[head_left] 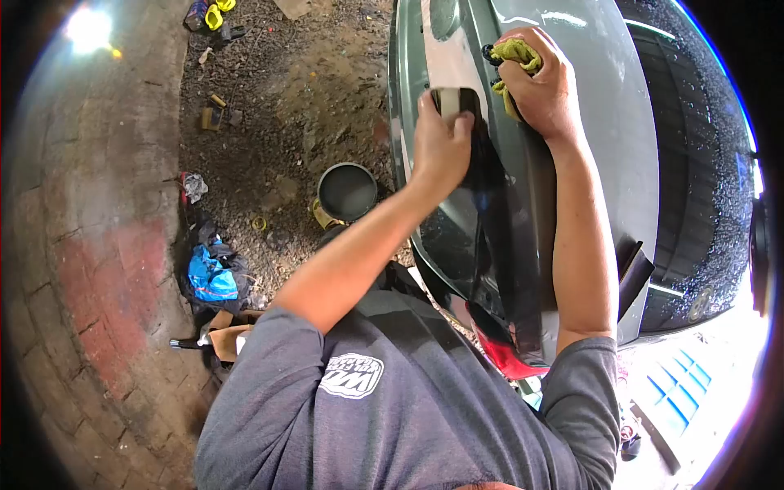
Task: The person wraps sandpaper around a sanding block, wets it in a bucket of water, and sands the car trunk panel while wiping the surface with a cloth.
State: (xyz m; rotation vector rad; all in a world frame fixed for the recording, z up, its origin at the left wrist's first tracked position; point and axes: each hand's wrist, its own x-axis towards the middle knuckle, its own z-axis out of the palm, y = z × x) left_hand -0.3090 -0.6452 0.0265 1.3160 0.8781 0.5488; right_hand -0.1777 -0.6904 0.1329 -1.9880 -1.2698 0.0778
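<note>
My left hand (441, 147) grips a sanding block (450, 106), pale in the middle with dark edges. The block lies against the car's rear panel (510, 171), over the lower end of a whitish bare patch (445, 49) in the grey-green paint. Higher up and to the right, my right hand (551, 90) is closed around a crumpled yellow-green cloth (518, 55). That hand is at the edge of the car's grey lid (608, 122). Part of the cloth hangs below my fingers, and the palm side of both hands is hidden.
A round dark bucket (347, 192) of liquid stands on the gravel left of the car. A blue plastic bag (212, 273) and other litter lie along a brick wall (98, 245). The rear window (694, 163) is wet, and a red tail light (498, 347) sits near my body.
</note>
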